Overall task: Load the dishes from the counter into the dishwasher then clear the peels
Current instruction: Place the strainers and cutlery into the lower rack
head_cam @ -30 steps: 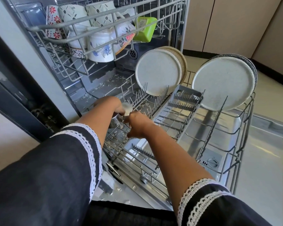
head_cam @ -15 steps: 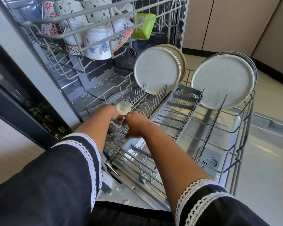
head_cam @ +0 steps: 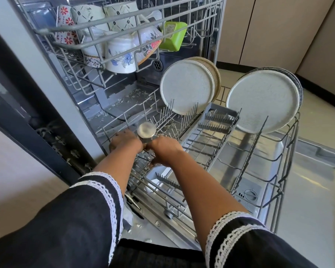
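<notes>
Both hands, left hand (head_cam: 124,142) and right hand (head_cam: 165,149), hold a steel cup (head_cam: 146,131) upside-down over the lower rack (head_cam: 201,151), at nine o'clock from the plates (head_cam: 188,87), probably so water drains.

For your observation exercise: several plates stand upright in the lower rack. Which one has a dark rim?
The rearmost plate of the right-hand pair has the dark rim, peeking out behind a pale speckled plate. The left pair is pale and tan.

Steel cup (head_cam: 145,131) btwn both hands in lower rack (head_cam: 275,163), plates (head_cam: 187,87) behind.
</notes>
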Action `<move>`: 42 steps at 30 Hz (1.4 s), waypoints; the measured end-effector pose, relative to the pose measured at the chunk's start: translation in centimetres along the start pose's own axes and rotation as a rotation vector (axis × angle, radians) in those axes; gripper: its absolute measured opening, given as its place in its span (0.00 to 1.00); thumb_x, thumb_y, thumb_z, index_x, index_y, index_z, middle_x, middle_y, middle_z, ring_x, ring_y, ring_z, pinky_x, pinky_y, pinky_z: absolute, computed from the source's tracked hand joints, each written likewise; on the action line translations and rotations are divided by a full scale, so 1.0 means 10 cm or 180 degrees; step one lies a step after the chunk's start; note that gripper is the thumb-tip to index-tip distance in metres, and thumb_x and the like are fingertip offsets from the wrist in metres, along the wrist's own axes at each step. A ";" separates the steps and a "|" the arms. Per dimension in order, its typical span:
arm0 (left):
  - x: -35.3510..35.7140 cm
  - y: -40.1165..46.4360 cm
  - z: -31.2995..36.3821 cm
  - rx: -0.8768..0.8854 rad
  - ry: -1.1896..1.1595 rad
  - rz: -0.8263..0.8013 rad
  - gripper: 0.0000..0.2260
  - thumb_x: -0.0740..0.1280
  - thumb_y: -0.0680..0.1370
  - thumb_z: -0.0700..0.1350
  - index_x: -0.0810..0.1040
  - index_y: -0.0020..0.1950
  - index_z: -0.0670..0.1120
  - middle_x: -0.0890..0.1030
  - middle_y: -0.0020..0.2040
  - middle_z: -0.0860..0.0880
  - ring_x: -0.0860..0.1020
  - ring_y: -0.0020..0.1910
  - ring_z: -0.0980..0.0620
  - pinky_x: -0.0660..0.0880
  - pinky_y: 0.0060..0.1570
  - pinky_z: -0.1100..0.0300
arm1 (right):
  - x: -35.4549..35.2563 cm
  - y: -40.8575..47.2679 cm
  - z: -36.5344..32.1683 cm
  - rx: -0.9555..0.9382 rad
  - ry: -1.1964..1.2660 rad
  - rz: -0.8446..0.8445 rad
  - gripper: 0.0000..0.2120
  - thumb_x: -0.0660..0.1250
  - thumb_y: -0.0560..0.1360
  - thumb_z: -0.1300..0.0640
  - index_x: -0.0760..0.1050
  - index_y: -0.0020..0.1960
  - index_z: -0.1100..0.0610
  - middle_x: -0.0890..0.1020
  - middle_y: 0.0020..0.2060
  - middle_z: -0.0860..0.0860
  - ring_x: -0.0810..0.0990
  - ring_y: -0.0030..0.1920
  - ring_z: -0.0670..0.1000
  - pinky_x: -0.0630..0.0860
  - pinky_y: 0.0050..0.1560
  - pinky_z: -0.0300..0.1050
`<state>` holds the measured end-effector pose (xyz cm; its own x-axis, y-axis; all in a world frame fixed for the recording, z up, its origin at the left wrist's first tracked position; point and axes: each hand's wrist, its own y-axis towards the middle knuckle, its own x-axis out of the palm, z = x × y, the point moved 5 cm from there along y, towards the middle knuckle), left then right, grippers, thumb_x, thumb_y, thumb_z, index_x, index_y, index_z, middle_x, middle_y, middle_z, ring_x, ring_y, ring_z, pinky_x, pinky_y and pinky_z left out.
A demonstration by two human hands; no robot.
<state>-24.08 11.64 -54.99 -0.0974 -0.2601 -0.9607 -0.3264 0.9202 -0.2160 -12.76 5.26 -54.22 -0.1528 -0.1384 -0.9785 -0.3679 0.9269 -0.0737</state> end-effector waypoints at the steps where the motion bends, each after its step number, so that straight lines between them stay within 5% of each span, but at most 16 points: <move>1: 0.00 0.01 0.00 0.0017 -0.0017 -0.0010 0.43 0.71 0.69 0.64 0.59 0.75 0.44 0.68 0.70 0.40 0.75 0.59 0.40 0.76 0.43 0.50 | -0.01 -0.01 0.02 0.0025 0.0174 -0.0019 0.29 0.76 0.69 0.50 0.73 0.68 0.47 0.81 0.57 0.51 0.79 0.58 0.54 0.77 0.58 0.52; 6: -0.01 0.04 -0.01 -0.0052 -0.0204 0.0099 0.35 0.75 0.67 0.63 0.69 0.66 0.46 0.76 0.58 0.42 0.78 0.51 0.43 0.79 0.45 0.50 | -0.02 -0.05 0.13 0.0175 0.1090 0.0004 0.29 0.78 0.67 0.59 0.75 0.65 0.51 0.83 0.53 0.52 0.80 0.54 0.51 0.75 0.60 0.48; 14: -0.20 -0.07 0.04 -0.0106 0.0406 0.0398 0.20 0.68 0.75 0.57 0.76 0.59 0.44 0.78 0.53 0.44 0.77 0.51 0.44 0.75 0.51 0.51 | -0.01 0.02 0.17 0.0206 0.1022 0.0308 0.22 0.75 0.70 0.60 0.76 0.63 0.52 0.84 0.50 0.51 0.82 0.50 0.50 0.78 0.56 0.49; 18: -0.38 -0.21 0.19 0.0261 0.0542 0.0983 0.27 0.69 0.74 0.50 0.66 0.71 0.46 0.69 0.66 0.41 0.67 0.64 0.42 0.65 0.62 0.49 | -0.17 -0.11 0.34 0.0603 0.0945 0.1051 0.16 0.67 0.75 0.65 0.77 0.61 0.51 0.83 0.50 0.52 0.82 0.47 0.51 0.82 0.49 0.52; 20: -0.41 -0.29 0.26 0.0458 0.0015 0.1175 0.27 0.67 0.74 0.51 0.65 0.71 0.48 0.65 0.68 0.41 0.63 0.67 0.42 0.61 0.65 0.49 | -0.24 -0.23 0.44 0.0736 0.0692 0.1322 0.17 0.67 0.76 0.64 0.75 0.63 0.52 0.80 0.57 0.51 0.80 0.53 0.52 0.79 0.56 0.52; 24: -0.34 -0.48 0.47 0.0860 -0.0788 0.1311 0.35 0.70 0.72 0.54 0.59 0.75 0.49 0.54 0.77 0.42 0.51 0.76 0.41 0.46 0.72 0.40 | -0.31 -0.46 0.66 0.1294 0.0247 0.1307 0.25 0.64 0.78 0.53 0.62 0.74 0.51 0.65 0.72 0.54 0.61 0.74 0.57 0.53 0.76 0.57; 27: -0.25 -0.63 0.65 0.1272 -0.0825 0.1429 0.37 0.64 0.75 0.61 0.52 0.78 0.49 0.45 0.80 0.44 0.40 0.78 0.42 0.34 0.71 0.39 | -0.27 -0.62 0.79 0.1617 0.0061 0.1149 0.30 0.58 0.81 0.46 0.51 0.79 0.52 0.50 0.79 0.55 0.43 0.78 0.58 0.39 0.76 0.58; 30: -0.15 -0.73 0.76 0.1488 -0.0823 0.1535 0.39 0.58 0.76 0.65 0.47 0.79 0.47 0.41 0.79 0.44 0.36 0.77 0.43 0.30 0.70 0.41 | -0.23 -0.78 0.93 0.1859 -0.0203 0.0923 0.33 0.50 0.81 0.40 0.43 0.79 0.53 0.39 0.78 0.55 0.34 0.77 0.57 0.35 0.76 0.59; 36: -0.08 -0.84 0.93 0.2025 -0.0771 0.1682 0.43 0.50 0.77 0.69 0.40 0.79 0.42 0.38 0.79 0.43 0.35 0.77 0.45 0.35 0.74 0.43 | -0.14 -0.94 1.07 0.2034 -0.0356 0.0774 0.36 0.36 0.79 0.35 0.37 0.79 0.57 0.34 0.77 0.54 0.30 0.76 0.55 0.32 0.75 0.55; 42: -0.14 -0.92 1.07 0.2161 -0.0776 0.1882 0.43 0.44 0.76 0.71 0.37 0.78 0.40 0.39 0.79 0.41 0.37 0.77 0.44 0.42 0.76 0.45 | -0.12 -0.94 1.19 0.2382 0.0004 0.1005 0.33 0.38 0.82 0.39 0.36 0.78 0.58 0.34 0.77 0.54 0.31 0.76 0.53 0.35 0.76 0.53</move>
<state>-10.86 6.64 -53.48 0.1528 0.3033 -0.9406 0.3404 0.8774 0.3382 1.82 0.84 -54.64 -0.1481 0.1685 -0.9745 0.4035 0.9099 0.0960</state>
